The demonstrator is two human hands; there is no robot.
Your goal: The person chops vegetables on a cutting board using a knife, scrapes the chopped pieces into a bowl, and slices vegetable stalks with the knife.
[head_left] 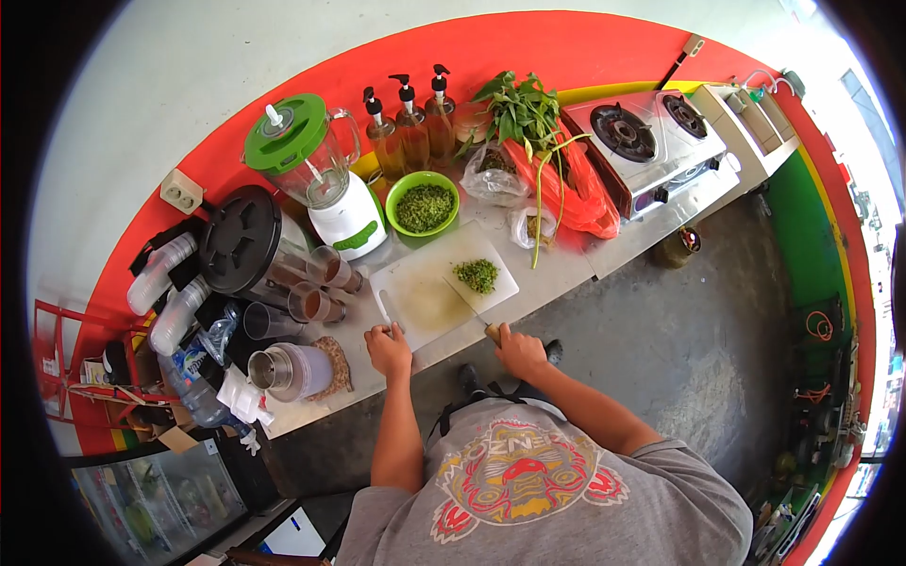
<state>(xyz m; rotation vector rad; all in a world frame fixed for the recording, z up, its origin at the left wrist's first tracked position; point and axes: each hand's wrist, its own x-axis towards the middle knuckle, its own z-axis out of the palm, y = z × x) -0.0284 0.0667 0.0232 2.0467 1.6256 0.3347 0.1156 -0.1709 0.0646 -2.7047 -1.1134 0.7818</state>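
Note:
A white cutting board [415, 325] lies at an angle on the metal counter, its middle stained yellow-brown. Chopped green leaves [477, 275] form a small pile on the board's right part. My right hand [521, 353] is closed around the brown handle of a knife [470, 307], whose blade reaches over the board toward the pile. At the board's near left corner, beside its handle slot, my left hand [388, 350] is closed on the edge. Just behind the board stands a green bowl [394, 223] full of chopped greens.
Left of the board are a blender [344, 222], cups with brown liquid [316, 304] and a steel-topped container [293, 370]. Pump bottles [412, 132], leafy stems [522, 111], a red plastic bag [583, 203] and a gas stove [651, 141] line the back and right.

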